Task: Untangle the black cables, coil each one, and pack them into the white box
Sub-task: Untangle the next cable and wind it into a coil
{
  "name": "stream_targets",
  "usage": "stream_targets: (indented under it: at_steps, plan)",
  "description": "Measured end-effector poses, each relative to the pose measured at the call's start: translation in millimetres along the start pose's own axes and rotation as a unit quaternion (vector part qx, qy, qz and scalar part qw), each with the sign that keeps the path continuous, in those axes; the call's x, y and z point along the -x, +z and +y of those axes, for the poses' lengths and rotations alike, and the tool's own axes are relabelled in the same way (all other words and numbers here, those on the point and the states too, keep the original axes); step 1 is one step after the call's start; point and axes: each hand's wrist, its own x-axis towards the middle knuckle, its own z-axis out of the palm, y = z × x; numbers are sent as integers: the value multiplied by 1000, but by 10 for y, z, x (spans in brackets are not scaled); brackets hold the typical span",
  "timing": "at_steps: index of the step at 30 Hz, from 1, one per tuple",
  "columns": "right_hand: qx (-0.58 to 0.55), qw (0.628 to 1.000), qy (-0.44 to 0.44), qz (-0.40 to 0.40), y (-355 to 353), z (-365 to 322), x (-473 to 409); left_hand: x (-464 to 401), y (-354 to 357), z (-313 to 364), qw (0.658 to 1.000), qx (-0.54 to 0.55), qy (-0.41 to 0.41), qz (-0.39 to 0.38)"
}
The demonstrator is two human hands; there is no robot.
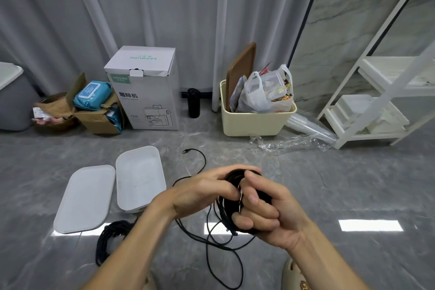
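Above the grey marble floor, in the middle of the view, a coil of black cable is held between both hands. The left hand pinches the coil's near side with its grip clamped on the strands, and the right hand has its fingers curled round the coil's other side, its grip likewise closed on it. From the coil a loose tail hangs down and loops over the floor, and another stretch runs away to a plug end lying near the white box. The box sits open on the floor just left of the hands, with its lid lying flat beside it. A second coiled black cable rests on the floor below the lid, partly hidden by the left forearm. Further back stand a coffee machine carton, a cream bin and a white shelf rack.
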Motion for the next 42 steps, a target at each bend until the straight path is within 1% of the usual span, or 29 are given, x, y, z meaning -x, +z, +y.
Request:
stream_targets:
  at_steps: [2, 3, 5, 7, 9, 10, 12, 15, 17, 19, 21, 22, 23, 25, 27, 29, 30, 33, 34, 35, 37, 38, 40, 42]
  plan:
    - [-20, 998, -1, -57, -25, 3, 3, -7, 9, 17, 998, -61, 5, -6]
    - [-25, 997, -4, -73, -46, 7, 9, -14, 12, 10, 996, -85, 2, -7]
    - [-23, 996, -15, -79, -66, 12, 20, -22, 33, 27, 995, -101, -8, 9]
    - [-12, 998, -28, -50, -66, -2, 27, -31, 45, 47, 996, -88, -4, 28]
    - [4, 999, -38, 19, -49, -15, 24, -38, 43, 55, 996, -68, 2, 52]
    - [2, 998, -41, 52, -45, -22, 26, -40, 39, 46, 996, -56, 5, 63]
    - [-32, 995, -46, 77, -25, -40, 29, -48, 27, 24, 996, -41, 10, 82]
    - [-82, 994, -49, 57, -12, -58, -5, -48, 3, -4, 997, -28, 17, 69]
    - [-129, 990, -61, 12, -35, -68, -19, -46, -27, -26, 998, -15, 8, 61]
    - [-199, 976, -86, -19, -75, -87, -13, -60, -38, -28, 995, -27, 1, 95]
    - [-245, 962, -116, 18, -103, -128, 10, -84, -25, -51, 985, -96, -5, 142]
    - [-251, 957, -133, 63, -105, -153, 23, -98, -18, -84, 978, -140, -12, 155]
    - [-239, 949, -157, 130, -100, -176, 30, -108, -10, -123, 970, -183, -25, 156]
    - [-206, 920, -206, 263, -73, -216, 18, -120, 1, -197, 950, -275, -69, 134]
    - [-199, 891, -239, 331, -58, -236, -11, -130, 14, -247, 925, -349, -95, 114]
    - [-198, 879, -247, 356, -84, -247, -18, -128, 16, -254, 915, -373, -103, 114]
    - [-194, 882, -242, 354, -104, -247, -12, -120, 8, -252, 915, -370, -108, 119]
    - [-189, 903, -225, 313, -108, -251, 18, -115, -30, -277, 912, -372, -116, 129]
    - [-183, 910, -219, 301, -97, -249, 24, -108, -26, -272, 919, -354, -124, 122]
    - [-176, 917, -208, 292, -81, -246, 19, -104, -13, -262, 934, -311, -135, 111]
    - [-173, 933, -173, 264, -77, -223, 6, -89, 25, -230, 970, -175, -148, 79]
    - [-176, 945, -152, 232, -78, -214, 5, -70, 42, -197, 982, -112, -142, 61]
    - [-167, 965, -115, 164, -67, -215, 23, -44, 40, -146, 994, -17, -105, 20]
    - [-140, 976, -78, 146, -46, -215, 52, -36, -5, -116, 997, 61, -57, -8]
